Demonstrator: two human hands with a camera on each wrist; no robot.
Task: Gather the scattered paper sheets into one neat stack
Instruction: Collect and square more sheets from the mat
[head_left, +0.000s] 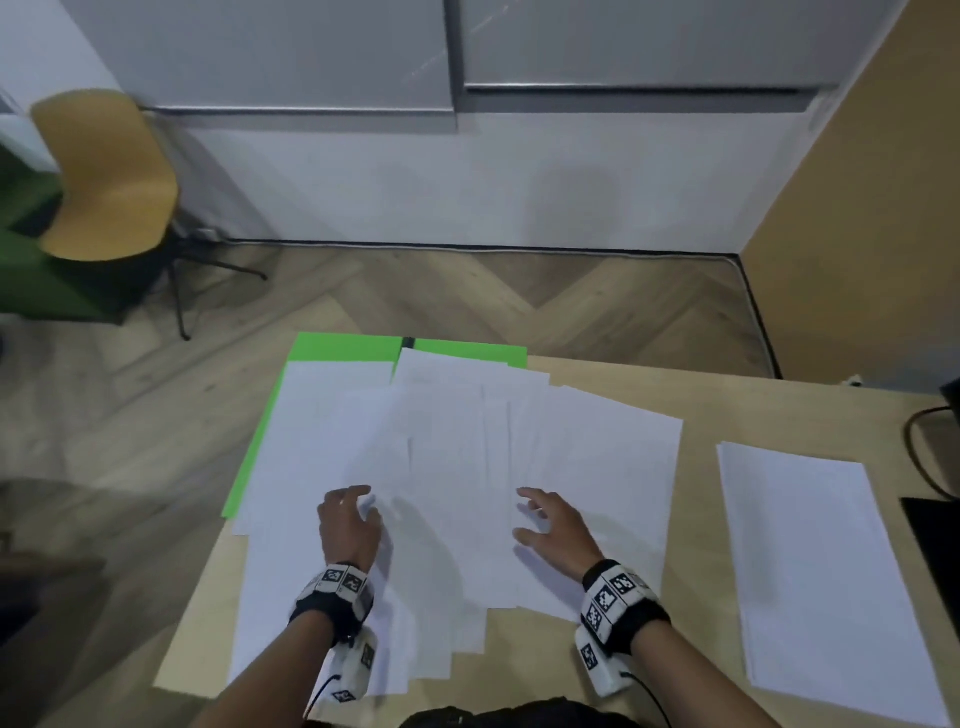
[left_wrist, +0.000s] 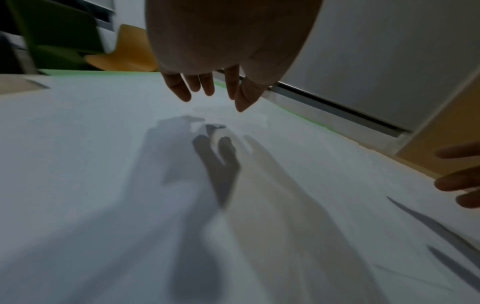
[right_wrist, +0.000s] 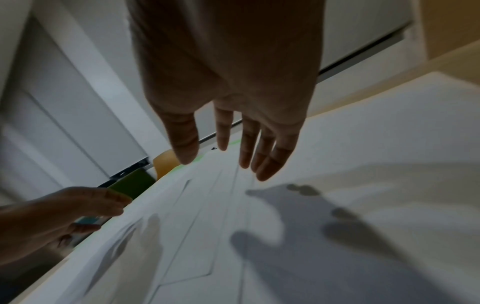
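Head view first: we have both hands out over the fanned paper sheets (head_left: 467, 467), which overlap loosely across the middle of the bench (head_left: 696, 415), partly covering a green mat (head_left: 343, 347) at the far left. Our left hand (head_left: 349, 525) hovers with its fingers (left_wrist: 179, 90) loosely curved and spread, holding nothing; the left wrist view shows their tips clear of the paper, shadows beneath. Our right hand (head_left: 553, 525) is just as empty, fingers (right_wrist: 246, 148) straight and apart, above the sheets. A separate white pile (head_left: 810, 561) lies well apart at the right.

By our reckoning we're at the very start of the gather: nothing squared up yet. Next we'd want both palms down at the outer edges of the fan, sweeping inward so the sheets slide over one another without creasing.

Any print on the pages is too faint to read. The wrist bands (head_left: 615, 597) carry black-and-white square marker codes, no words.
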